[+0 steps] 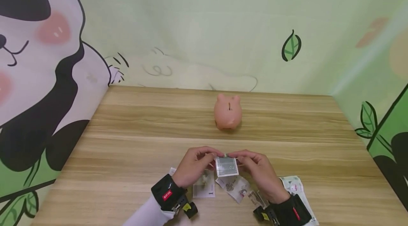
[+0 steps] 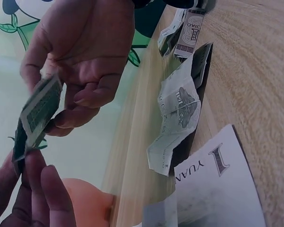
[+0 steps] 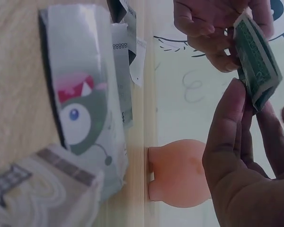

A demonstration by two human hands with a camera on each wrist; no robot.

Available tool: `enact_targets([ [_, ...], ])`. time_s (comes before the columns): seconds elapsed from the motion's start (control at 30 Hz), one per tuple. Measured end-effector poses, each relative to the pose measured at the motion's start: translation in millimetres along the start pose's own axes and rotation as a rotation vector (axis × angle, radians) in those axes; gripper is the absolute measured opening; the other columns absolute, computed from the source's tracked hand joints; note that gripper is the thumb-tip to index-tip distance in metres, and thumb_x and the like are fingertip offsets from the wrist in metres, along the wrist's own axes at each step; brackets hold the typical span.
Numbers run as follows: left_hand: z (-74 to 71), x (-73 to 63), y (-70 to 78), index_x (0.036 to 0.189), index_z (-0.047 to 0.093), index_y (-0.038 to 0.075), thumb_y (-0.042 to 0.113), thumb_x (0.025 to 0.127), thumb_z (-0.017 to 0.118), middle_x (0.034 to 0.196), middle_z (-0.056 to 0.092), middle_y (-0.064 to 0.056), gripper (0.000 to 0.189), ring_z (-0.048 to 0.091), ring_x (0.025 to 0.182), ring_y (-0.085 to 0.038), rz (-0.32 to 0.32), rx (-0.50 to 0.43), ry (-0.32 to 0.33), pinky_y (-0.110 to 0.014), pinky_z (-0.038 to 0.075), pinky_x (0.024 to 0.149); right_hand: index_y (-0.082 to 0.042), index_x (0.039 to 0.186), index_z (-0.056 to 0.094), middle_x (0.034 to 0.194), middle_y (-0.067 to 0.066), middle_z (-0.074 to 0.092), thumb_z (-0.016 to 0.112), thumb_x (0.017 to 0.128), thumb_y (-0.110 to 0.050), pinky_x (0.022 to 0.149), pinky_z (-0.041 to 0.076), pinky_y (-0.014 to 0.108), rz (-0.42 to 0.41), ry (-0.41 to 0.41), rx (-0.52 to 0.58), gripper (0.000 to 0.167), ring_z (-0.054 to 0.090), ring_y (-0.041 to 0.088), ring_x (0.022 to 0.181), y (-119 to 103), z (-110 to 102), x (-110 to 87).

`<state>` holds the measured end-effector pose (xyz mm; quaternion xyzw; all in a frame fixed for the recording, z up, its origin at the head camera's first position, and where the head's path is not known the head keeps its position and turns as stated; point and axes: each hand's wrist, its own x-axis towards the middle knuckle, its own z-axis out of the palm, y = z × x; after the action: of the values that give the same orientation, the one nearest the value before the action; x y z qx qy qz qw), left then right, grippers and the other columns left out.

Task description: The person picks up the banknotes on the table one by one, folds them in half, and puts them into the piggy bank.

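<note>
A folded green-grey paper banknote point(image 1: 227, 167), probably light, easily torn and best held edgewise, is pinched between left hand point(image 1: 195, 166) and right hand point(image 1: 260, 173).

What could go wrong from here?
1. The green note is held only by the fingertips of the left hand and right hand; its fold stands partly open, so it might slip or unfold.
2. The right wristband overlaps the printed paper in the head view; it could drag it.
3. The creased note lies near both hands and might get brushed aside.
</note>
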<state>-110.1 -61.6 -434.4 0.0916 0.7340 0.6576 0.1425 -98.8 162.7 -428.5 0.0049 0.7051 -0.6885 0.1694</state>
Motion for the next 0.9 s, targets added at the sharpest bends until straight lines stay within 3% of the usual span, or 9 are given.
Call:
enact_targets([
  [0.13, -0.2, -0.8, -0.1, 0.116, 0.078, 0.007, 0.016, 0.099, 0.069, 0.114, 0.074, -0.013, 0.021, 0.07, 0.089, -0.012, 0.013, 0.04, -0.004, -0.026, 0.058, 0.073, 0.002, 0.127, 0.07, 0.121, 0.006, 0.074, 0.067, 0.101, -0.019, 0.088, 0.058, 0.028, -0.03, -0.027, -0.034, 0.034, 0.071, 0.012, 0.102, 1.6, -1.7, -0.3],
  [0.27, -0.7, -1.3, -1.4, 0.118, 0.078, 0.011, 0.014, 0.094, 0.075, 0.11, 0.073, -0.011, 0.024, 0.071, 0.089, -0.012, 0.026, 0.071, 0.005, -0.021, 0.052, 0.069, 0.001, 0.129, 0.069, 0.114, 0.007, 0.074, 0.075, 0.095, -0.013, 0.084, 0.059, 0.026, -0.061, -0.054, -0.063, 0.037, 0.071, 0.011, 0.098, 4.5, -3.0, -0.4],
  [0.63, 3.5, -1.2, -3.9, 0.138, 0.064, 0.009, 0.005, 0.092, 0.071, 0.11, 0.07, -0.016, 0.046, 0.07, 0.089, -0.013, -0.007, -0.012, -0.02, -0.023, 0.057, 0.074, 0.005, 0.124, 0.068, 0.099, 0.002, 0.07, 0.074, 0.091, 0.0, 0.076, 0.06, 0.024, -0.082, 0.065, -0.036, 0.034, 0.068, 0.012, 0.09, 1.6, -0.4, -1.7],
  [0.9, 3.5, -0.6, -4.5, 0.137, 0.063, 0.009, 0.001, 0.096, 0.062, 0.112, 0.067, -0.018, 0.042, 0.077, 0.085, -0.023, -0.031, -0.087, -0.034, -0.04, 0.065, 0.077, -0.003, 0.143, 0.058, 0.109, 0.007, 0.069, 0.069, 0.093, 0.002, 0.08, 0.062, 0.028, -0.073, 0.044, -0.018, 0.051, 0.072, 0.012, 0.093, 3.4, -2.6, 0.5],
])
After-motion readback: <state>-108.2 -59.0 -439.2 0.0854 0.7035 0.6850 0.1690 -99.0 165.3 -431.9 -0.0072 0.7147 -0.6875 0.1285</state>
